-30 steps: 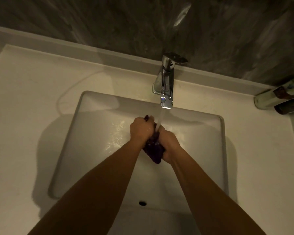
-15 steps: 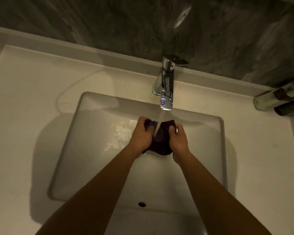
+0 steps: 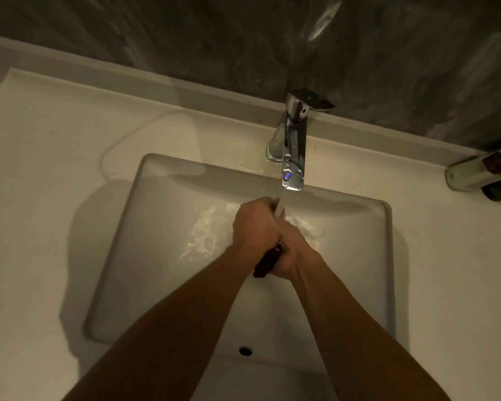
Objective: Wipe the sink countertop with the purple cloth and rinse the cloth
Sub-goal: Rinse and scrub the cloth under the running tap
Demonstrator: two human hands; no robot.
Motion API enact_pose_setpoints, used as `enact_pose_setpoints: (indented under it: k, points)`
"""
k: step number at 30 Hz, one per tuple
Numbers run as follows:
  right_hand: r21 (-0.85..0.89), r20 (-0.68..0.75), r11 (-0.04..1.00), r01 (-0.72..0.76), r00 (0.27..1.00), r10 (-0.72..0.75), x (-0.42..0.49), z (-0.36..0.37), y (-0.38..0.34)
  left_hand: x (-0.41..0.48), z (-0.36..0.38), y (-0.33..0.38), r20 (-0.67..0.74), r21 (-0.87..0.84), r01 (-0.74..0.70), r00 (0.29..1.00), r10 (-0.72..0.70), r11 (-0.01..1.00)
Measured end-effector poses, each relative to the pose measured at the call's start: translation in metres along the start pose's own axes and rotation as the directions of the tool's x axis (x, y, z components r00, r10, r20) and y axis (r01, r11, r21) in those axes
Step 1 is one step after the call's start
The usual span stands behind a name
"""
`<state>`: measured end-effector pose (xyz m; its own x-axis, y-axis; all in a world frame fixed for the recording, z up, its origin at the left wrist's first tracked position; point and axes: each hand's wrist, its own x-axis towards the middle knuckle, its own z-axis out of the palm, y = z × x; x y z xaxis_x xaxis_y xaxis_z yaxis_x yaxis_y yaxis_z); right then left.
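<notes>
Over the white sink basin (image 3: 162, 256), my left hand (image 3: 253, 227) and my right hand (image 3: 294, 250) are pressed together around the purple cloth (image 3: 268, 263). Only a dark bunched end of the cloth shows below the hands; the rest is hidden inside them. Water runs from the chrome faucet (image 3: 294, 157) straight down onto the hands and splashes on the basin floor. The pale countertop (image 3: 47, 180) surrounds the basin.
Two bottles lie at the right edge of the countertop (image 3: 475, 175). A dark marbled wall rises behind the faucet. An overflow hole (image 3: 245, 351) sits in the basin's near wall. A thin curved line marks the countertop to the left of the faucet.
Half a second ago the cloth was spread open between my hands under the stream. Now the hands have closed together and the cloth is squeezed into a bunch.
</notes>
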<state>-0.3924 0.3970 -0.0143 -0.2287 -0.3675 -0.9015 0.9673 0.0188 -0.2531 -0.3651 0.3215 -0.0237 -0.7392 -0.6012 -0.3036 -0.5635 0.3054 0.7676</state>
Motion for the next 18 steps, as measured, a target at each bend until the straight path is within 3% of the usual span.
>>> enact_pose_setpoints:
  k: [2, 4, 7, 9, 11, 13, 15, 17, 18]
  points:
    - [-0.278, -0.148, 0.955, 0.104, 0.978, -0.15, 0.008, -0.002, 0.006, 0.012, -0.003, -0.013, 0.064, 0.082, 0.036, 0.997, -0.041, 0.996]
    - [-0.542, -0.212, 0.81, 0.226, 0.895, -0.391, 0.01, -0.007, 0.008, 0.02, -0.004, -0.025, 0.09, 0.091, 0.109, 0.989, -0.117, 0.99]
    - [-0.646, -0.158, 0.664, 0.376, 0.785, -0.599, 0.009, -0.017, 0.007, 0.028, -0.007, -0.042, 0.135, -0.018, 0.212, 0.969, -0.208, 0.977]
    - [-0.609, -0.212, 0.697, 0.379, 0.769, -0.603, 0.014, -0.028, 0.006, 0.025, -0.009, -0.045, 0.231, -0.289, 0.345, 0.93, -0.285, 0.893]
    - [-0.475, -0.328, 0.804, 0.359, 0.775, -0.54, 0.022, -0.034, 0.002, 0.014, -0.008, -0.037, 0.323, -0.391, 0.409, 0.9, -0.294, 0.825]
    - [-0.314, -0.357, 0.89, 0.331, 0.827, -0.434, 0.031, -0.038, -0.003, -0.001, 0.0, -0.022, 0.261, -0.319, 0.25, 0.951, -0.169, 0.914]
    - [-0.203, -0.252, 0.933, 0.297, 0.905, -0.343, 0.033, -0.036, -0.002, -0.019, 0.011, -0.005, 0.181, -0.177, 0.056, 0.983, -0.024, 0.983]
    - [-0.051, -0.074, 0.919, 0.39, 0.917, -0.393, 0.028, -0.027, 0.007, -0.035, 0.017, 0.011, 0.119, -0.007, -0.074, 0.99, 0.074, 0.997]
    - [0.026, -0.055, 0.9, 0.435, 0.899, -0.433, 0.016, -0.011, 0.013, -0.042, 0.017, 0.016, 0.07, 0.07, -0.116, 0.991, 0.111, 0.991]
